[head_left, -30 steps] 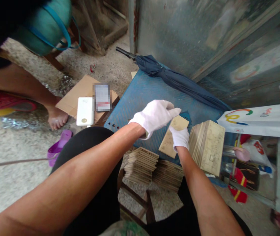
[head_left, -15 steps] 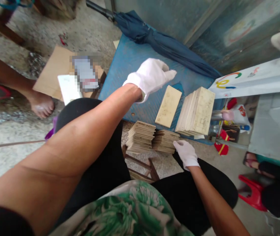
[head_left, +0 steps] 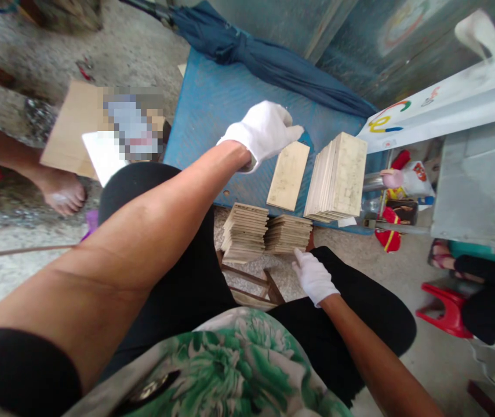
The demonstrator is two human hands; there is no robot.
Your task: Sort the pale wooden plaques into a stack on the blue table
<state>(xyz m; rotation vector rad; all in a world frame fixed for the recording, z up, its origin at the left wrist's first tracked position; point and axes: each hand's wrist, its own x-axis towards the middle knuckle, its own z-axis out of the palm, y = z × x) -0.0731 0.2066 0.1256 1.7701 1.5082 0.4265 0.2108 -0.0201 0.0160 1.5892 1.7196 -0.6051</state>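
My left hand (head_left: 264, 134), in a white glove, is over the blue tabletop at the far end of a pale flat board (head_left: 288, 175). Its fingers are curled together; whatever they pinch, if anything, is hidden. To the right of that board leans a thick stack of similar boards (head_left: 346, 176). Two lower stacks, a left stack (head_left: 244, 234) and a right stack (head_left: 288, 234), sit by the near table edge. My right hand (head_left: 316, 279), also gloved, has its fingers partly stretched toward the near side of the right stack, holding nothing visible.
A folded dark blue umbrella (head_left: 269, 63) lies along the back of the blue table (head_left: 204, 110). A white paper bag (head_left: 443, 98) stands at right, above a grey surface (head_left: 482, 185). Cardboard (head_left: 67, 136) and another person's foot (head_left: 65, 194) are at left; a red stool (head_left: 443, 310) is at right.
The view has shifted slightly. My left hand has come nearer the far end of the single board. My right hand has slid from the right stack's corner toward its near edge.
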